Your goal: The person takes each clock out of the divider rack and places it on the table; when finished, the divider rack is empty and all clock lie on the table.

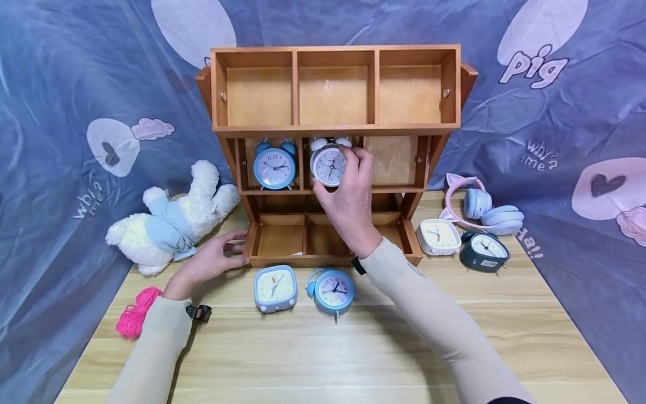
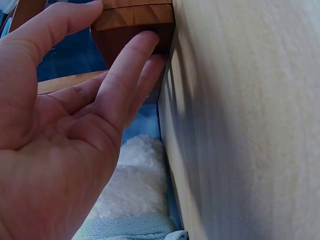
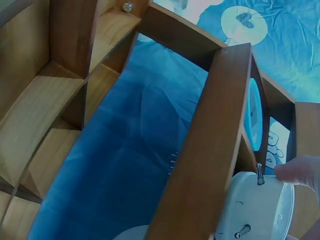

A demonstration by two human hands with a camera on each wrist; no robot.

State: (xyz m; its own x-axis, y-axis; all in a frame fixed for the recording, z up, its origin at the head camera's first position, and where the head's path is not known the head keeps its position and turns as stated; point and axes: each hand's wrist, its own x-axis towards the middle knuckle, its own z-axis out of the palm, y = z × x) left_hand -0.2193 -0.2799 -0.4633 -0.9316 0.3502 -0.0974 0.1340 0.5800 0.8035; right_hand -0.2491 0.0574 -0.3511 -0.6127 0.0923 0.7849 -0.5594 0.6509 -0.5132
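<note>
My right hand [image 1: 350, 199] pinches a round white twin-bell alarm clock [image 1: 329, 166] at the middle compartment of the shelf's middle tier. Thumb below and fingers on the upper right hold its rim. The right wrist view shows the underside of this white clock [image 3: 252, 210], with two metal feet, close to the wooden tier. A blue twin-bell clock [image 1: 275, 168] stands in the compartment to its left. My left hand [image 1: 214, 261] touches the lower left corner of the wooden shelf [image 1: 335, 128], its fingers extended along the wood; the left wrist view shows the hand [image 2: 75, 140] there too.
On the table before the shelf are a blue-purple square clock [image 1: 275, 288] and a blue twin-bell clock [image 1: 334, 290]. At right sit a white square clock [image 1: 438, 237], a dark green clock [image 1: 484, 251] and cat-ear headphones [image 1: 476, 203]. Left are a plush toy [image 1: 174, 224] and pink yarn [image 1: 138, 312].
</note>
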